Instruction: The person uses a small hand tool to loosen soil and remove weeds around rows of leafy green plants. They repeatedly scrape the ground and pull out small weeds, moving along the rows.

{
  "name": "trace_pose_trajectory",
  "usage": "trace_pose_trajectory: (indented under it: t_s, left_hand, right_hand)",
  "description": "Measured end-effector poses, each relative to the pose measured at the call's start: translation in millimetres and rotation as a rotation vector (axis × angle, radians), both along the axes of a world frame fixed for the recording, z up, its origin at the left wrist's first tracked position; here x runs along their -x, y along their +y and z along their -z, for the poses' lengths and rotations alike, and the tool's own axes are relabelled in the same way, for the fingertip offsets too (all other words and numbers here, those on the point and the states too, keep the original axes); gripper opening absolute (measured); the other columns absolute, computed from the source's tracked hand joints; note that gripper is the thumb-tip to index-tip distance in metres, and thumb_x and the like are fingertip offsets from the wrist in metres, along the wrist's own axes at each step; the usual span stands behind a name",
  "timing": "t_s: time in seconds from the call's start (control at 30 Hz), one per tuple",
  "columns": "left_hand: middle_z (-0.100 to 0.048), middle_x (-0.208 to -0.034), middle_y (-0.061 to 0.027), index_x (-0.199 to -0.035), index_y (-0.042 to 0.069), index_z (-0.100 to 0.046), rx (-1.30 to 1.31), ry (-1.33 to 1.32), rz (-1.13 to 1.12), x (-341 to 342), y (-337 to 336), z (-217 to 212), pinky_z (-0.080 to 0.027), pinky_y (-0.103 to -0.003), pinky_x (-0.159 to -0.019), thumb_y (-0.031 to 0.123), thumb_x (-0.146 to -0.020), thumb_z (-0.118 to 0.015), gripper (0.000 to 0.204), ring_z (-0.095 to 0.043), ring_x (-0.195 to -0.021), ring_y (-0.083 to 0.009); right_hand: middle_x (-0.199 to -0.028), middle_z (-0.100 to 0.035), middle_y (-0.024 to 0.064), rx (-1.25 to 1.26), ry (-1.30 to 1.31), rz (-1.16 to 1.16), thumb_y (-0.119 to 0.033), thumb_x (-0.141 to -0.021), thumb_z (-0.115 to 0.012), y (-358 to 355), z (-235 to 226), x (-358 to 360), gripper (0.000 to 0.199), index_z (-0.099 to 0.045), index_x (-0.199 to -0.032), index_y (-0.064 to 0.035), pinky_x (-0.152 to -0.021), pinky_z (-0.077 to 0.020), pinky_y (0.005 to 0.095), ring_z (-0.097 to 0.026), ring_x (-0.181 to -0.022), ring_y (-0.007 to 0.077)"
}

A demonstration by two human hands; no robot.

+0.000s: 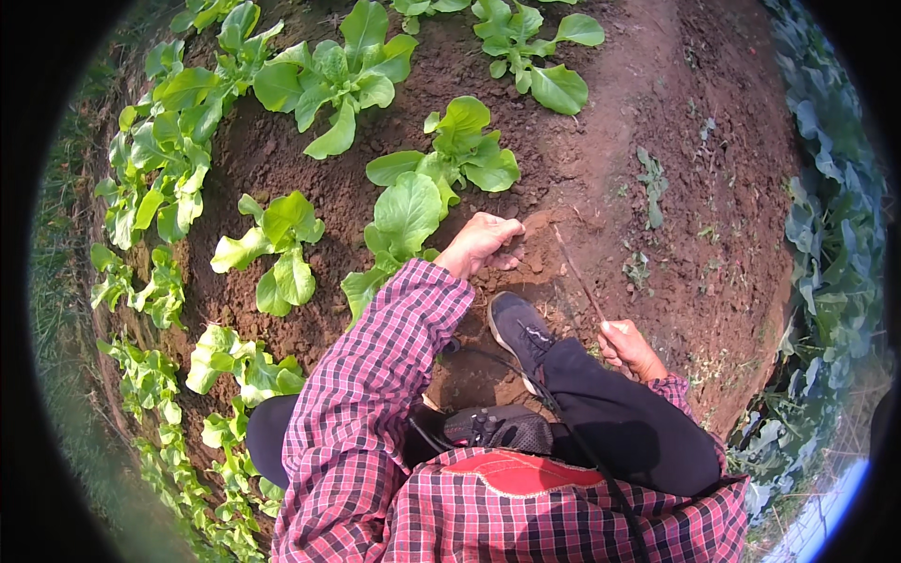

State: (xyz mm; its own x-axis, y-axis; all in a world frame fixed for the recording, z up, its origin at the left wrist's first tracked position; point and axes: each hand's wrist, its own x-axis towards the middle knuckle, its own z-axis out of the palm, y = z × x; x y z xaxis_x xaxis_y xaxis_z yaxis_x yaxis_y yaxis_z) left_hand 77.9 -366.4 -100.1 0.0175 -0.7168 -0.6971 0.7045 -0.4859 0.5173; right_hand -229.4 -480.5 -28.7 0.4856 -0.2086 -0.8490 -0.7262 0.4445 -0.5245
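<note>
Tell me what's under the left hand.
Brown soil shows just past the left hand, with lettuce leaves beside its wrist. The patch directly beneath the hand is covered, so I can't tell what's there.

Beneath you, brown soil (694, 310) carries leafy green plants (340, 86), small weeds (651, 188) and your 1 forward dark shoe (518, 327).

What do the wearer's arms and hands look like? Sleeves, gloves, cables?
Left hand and right hand: bare, no gloves. Left sleeve: long, pink-red, black and white check, reaching the wrist. Right sleeve: same check, mostly hidden, only a short stretch by the wrist clear. No cable visible on either arm.
</note>
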Motion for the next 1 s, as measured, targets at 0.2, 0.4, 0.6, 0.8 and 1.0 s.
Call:
trace_pose_trajectory:
  t_s: [0.2,0.4,0.6,0.8,1.0]
  left_hand:
    - [-0.063,-0.067,-0.0079,-0.081,0.0,-0.063,-0.023,-0.193,0.046,8.0,-4.4,10.6,-0.052,-0.026,-0.047,0.012,-0.081,-0.056,0.015,-0.062,-0.053,-0.0153]
    - [-0.064,-0.07,-0.0053,-0.085,-0.001,-0.068,0.022,-0.785,-0.081,12.8,-7.2,40.4,-0.048,-0.027,-0.063,0.014,-0.082,-0.061,0.017,-0.06,-0.062,-0.011]
    - [-0.06,-0.092,-0.0047,-0.102,-0.002,-0.059,0.153,0.088,-0.298,8.1,-4.4,28.0,-0.05,-0.029,-0.071,0.014,-0.091,-0.054,0.021,-0.056,-0.08,-0.0133]
    - [-0.062,-0.086,-0.0054,-0.1,-0.003,-0.06,0.028,-0.187,-0.203,3.6,4.2,39.7,-0.05,-0.026,-0.061,0.007,-0.09,-0.053,0.015,-0.058,-0.069,-0.0128]
    - [-0.061,-0.083,-0.0042,-0.1,0.0,-0.06,-0.113,-0.409,0.056,6.8,-4.5,40.7,-0.05,-0.027,-0.059,0.02,-0.089,-0.058,0.023,-0.057,-0.065,-0.0132]
  right_hand:
    - [-0.049,-0.041,-0.0003,-0.082,-0.013,0.073,-0.037,-0.093,-0.048,2.4,-3.0,3.9,0.042,-0.045,-0.065,-0.0058,-0.034,-0.026,0.0206,-0.035,-0.037,0.007]
    - [-0.051,-0.042,0.0007,0.566,-0.005,-0.244,-0.04,-0.091,-0.051,-11.3,15.0,11.6,0.045,-0.05,-0.065,-0.0033,-0.041,-0.0328,0.0302,-0.04,-0.045,0.0108]
    - [-0.057,-0.052,0.0169,1.011,0.153,-0.448,-0.043,-0.088,-0.052,-0.6,-5.4,-9.2,0.042,-0.06,-0.074,-0.0037,-0.053,-0.0413,0.0428,-0.055,-0.056,0.0349]
    - [-0.063,-0.058,0.0157,1.187,0.234,-0.55,-0.034,-0.087,-0.053,12.4,-21.9,-34.5,0.03,-0.061,-0.077,-0.0066,-0.056,-0.0438,0.0456,-0.059,-0.063,0.0362]
    - [-0.066,-0.059,0.0139,1.328,0.239,-0.602,-0.03,-0.085,-0.055,15.4,-42.0,-39.8,0.026,-0.059,-0.073,-0.007,-0.055,-0.0441,0.0446,-0.059,-0.061,0.0348]
